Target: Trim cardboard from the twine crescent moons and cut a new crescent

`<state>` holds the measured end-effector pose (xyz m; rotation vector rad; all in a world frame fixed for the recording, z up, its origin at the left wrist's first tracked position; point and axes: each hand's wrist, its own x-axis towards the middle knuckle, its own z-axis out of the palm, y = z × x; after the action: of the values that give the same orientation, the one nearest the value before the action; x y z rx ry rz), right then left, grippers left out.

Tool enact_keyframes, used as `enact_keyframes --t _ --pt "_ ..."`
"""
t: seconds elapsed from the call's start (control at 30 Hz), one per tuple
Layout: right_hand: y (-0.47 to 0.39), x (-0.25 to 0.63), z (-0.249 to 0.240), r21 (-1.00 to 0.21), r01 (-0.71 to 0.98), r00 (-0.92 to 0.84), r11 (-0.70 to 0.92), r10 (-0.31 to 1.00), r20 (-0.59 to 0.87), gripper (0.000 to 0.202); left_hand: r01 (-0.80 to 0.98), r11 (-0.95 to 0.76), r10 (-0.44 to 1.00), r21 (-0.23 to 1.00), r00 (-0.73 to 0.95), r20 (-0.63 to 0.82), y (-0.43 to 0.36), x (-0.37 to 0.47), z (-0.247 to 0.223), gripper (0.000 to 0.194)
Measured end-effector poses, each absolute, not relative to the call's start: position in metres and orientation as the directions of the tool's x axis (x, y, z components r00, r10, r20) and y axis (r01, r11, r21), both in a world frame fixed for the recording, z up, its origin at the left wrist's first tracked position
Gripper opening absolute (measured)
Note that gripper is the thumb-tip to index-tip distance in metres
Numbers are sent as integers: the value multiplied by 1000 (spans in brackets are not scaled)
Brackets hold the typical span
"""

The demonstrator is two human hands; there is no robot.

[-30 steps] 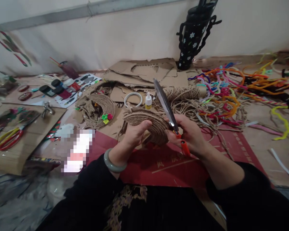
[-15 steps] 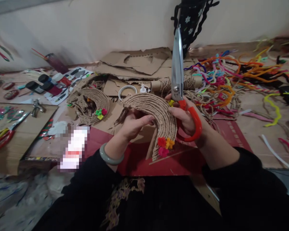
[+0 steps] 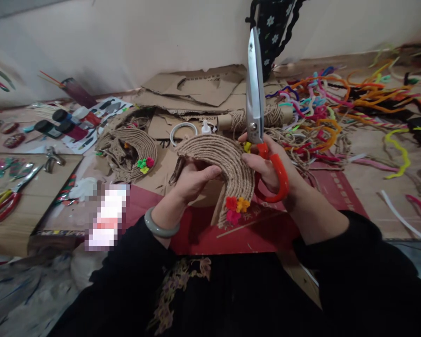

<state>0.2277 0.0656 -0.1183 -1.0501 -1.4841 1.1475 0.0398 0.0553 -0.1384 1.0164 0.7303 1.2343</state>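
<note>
An arch of twine rows on cardboard, with red, orange and pink flowers at its lower right end, is held up before me. My left hand grips its inner edge, thumb on the front, fingers hidden behind. My right hand is closed round the orange-red handles of large scissors, blades pointing up and together. Its fingers also touch the arch's right edge, near a small yellow piece. Behind the arch are a white-nozzled bottle and a roll of tape.
A second twine arch lies to the left, near paint jars. Another pair of scissors rests on cardboard at far left. Tangled colourful pipe cleaners spread on the right, beside a twine-wound tube. A black flowered bag stands behind.
Both hands, with the arch and the scissors, have shifted slightly left and up in view. The grip of each hand looks the same.
</note>
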Motion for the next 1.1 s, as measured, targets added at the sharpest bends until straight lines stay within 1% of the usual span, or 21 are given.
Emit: enact_keyframes --t 0.07,0.13,0.27,0.33,0.4,0.47,0.53,0.7,0.77,0.93,1.0,1.1 --pt "66 225 -117 -968 119 -171 220 965 198 26 -388 51 967 920 249 51 54 41 -138 46" --pt "66 221 -118 -963 137 -183 233 961 206 26 -388 71 973 919 229 21 53 44 -138 46" --pt "62 216 -121 -968 78 -191 238 957 220 25 -438 189 974 879 194 -113 53 46 -138 44" --pt "62 217 -120 -971 42 -203 235 954 222 32 -492 219 974 842 164 -158 56 44 -140 42" --pt "61 219 -118 -979 0 -222 202 955 197 39 -536 207 978 818 110 -175 59 39 -142 40" --pt "61 221 -116 -986 -55 -246 158 955 167 43 -555 173 984 814 68 -163 62 34 -144 39" --pt "59 221 -114 -988 -100 -280 119 949 143 46 -562 153 988 813 60 -144 64 30 -144 40" --pt "53 215 -114 -981 -175 -325 89 935 142 52 -556 144 989 819 60 -133 65 29 -143 40" --pt "53 213 -113 -983 -154 -331 102 932 149 50 -552 137 990 822 61 -123 65 30 -142 41" --pt "55 209 -117 -973 -46 -293 227 928 231 33 -518 129 991 845 42 -126 64 35 -140 43" --pt "56 208 -122 -966 -39 -277 256 926 256 31 -493 84 995 866 -8 -101 63 37 -140 44" --pt "57 207 -128 -966 -27 -233 258 938 257 30 -427 -24 995 904 -95 -18 61 40 -141 43"
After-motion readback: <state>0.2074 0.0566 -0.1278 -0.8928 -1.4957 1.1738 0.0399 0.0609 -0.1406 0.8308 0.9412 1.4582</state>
